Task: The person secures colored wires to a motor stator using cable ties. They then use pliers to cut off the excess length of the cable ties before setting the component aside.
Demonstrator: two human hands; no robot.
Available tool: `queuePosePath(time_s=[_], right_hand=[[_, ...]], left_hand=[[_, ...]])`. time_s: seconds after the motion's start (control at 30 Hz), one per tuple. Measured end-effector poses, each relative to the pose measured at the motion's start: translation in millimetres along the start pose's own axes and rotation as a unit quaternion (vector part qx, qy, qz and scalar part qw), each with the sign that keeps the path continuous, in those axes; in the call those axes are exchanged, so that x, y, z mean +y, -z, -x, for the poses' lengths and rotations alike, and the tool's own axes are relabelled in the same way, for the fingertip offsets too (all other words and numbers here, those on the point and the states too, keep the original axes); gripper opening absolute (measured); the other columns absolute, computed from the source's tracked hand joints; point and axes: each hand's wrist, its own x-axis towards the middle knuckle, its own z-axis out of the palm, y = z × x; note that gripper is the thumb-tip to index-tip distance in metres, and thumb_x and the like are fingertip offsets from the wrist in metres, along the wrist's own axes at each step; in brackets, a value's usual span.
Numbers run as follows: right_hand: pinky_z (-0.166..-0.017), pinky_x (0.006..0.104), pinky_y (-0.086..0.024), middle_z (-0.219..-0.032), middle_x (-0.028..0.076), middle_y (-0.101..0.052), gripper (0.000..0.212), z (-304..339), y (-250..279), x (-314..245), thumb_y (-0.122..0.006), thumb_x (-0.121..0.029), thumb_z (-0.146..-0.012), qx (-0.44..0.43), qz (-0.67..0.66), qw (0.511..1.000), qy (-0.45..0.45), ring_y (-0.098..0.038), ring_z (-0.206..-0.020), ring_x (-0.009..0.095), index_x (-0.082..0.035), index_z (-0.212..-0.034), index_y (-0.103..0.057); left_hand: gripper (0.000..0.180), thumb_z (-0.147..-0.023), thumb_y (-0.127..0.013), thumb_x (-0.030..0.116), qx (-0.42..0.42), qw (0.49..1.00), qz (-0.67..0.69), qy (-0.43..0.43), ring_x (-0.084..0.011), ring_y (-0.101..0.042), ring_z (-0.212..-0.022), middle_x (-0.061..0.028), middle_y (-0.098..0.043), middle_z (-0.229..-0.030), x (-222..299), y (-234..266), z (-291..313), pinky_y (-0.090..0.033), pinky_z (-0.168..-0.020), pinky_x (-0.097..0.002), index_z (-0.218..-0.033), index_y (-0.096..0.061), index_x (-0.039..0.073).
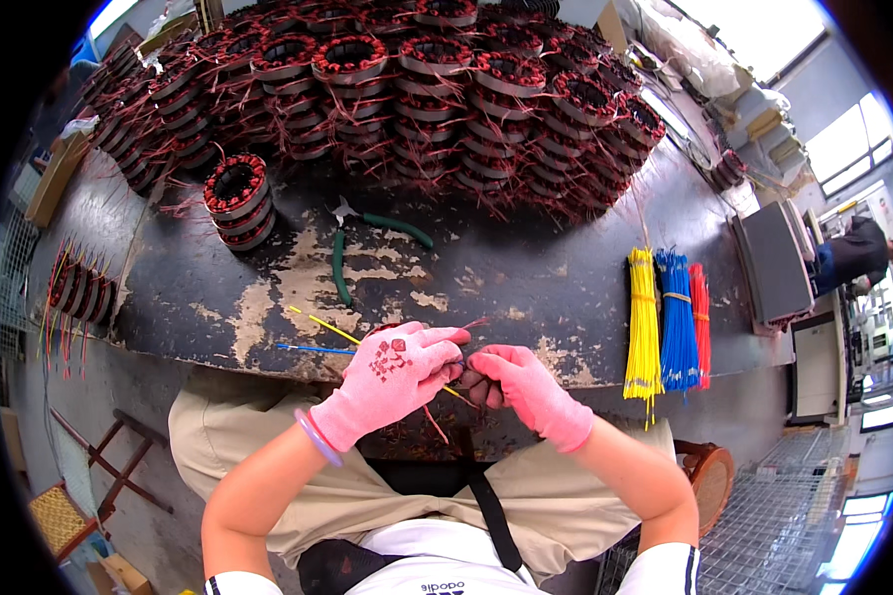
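My left hand (pixel 392 377), in a pink work glove, is curled over what looks like a motor stator with red windings, mostly hidden beneath it. A yellow wire (pixel 325 327) and a blue wire (pixel 313 348) stick out to the left from under this hand, and thin reddish leads show past its fingers. Close against its fingertips, my right hand (pixel 521 387), gloved in pink with dark fingertips, is closed in a pinch; whatever lies between the fingers is too small to make out. Both hands are at the bench's near edge, above my lap.
Green-handled cutting pliers (pixel 342 248) lie beyond my hands. A short stack of stators (pixel 238 201) stands behind left, before a large pile (pixel 417 109). Bundles of yellow wires (pixel 642 322), blue wires (pixel 676 322) and red wires (pixel 701 322) lie right. More stators (pixel 81 293) sit far left.
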Motion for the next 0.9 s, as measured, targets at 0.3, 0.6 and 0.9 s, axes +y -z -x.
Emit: queuePosePath(time_s=[0.3, 0.6, 0.9], right_hand=[[-0.079, 0.0366, -0.052, -0.115, 0.000, -0.066, 0.040, 17, -6, 1, -0.071, -0.018, -0.080, 0.194, 0.654, 0.525, 0.508, -0.064, -0.096, 0.019, -0.015, -0.119, -0.064], [-0.072, 0.0357, -0.051, -0.089, -0.001, -0.062, 0.038, 2, -2, 19, -0.068, -0.014, -0.081, 0.189, 0.640, 0.573, 0.476, -0.061, -0.081, 0.020, -0.019, -0.118, -0.067], [-0.075, 0.0371, -0.050, -0.091, -0.001, -0.060, 0.040, -1, 7, 14, -0.064, -0.014, -0.084, 0.156, 0.639, 0.580, 0.480, -0.060, -0.087, 0.020, -0.026, -0.122, -0.067]], left_hand=[[0.013, -0.083, -0.074, 0.018, 0.020, 1.000, -0.005, 0.006, -0.0269, -0.068, -0.082, -0.0041, -0.073, -0.116, 1, 0, 1, -0.055, -0.078, -0.0382, -0.092, -0.071, 0.009], [0.013, -0.085, -0.073, 0.018, 0.012, 1.000, -0.012, 0.007, -0.0258, -0.067, -0.087, -0.0044, -0.072, -0.116, 2, -1, 1, -0.055, -0.080, -0.0391, -0.094, -0.070, 0.009], [0.025, -0.089, -0.067, 0.009, 0.074, 0.990, -0.114, -0.027, -0.0317, -0.061, -0.116, -0.0098, -0.064, -0.130, 7, 33, 5, -0.048, -0.099, -0.0451, -0.114, -0.067, 0.009]])
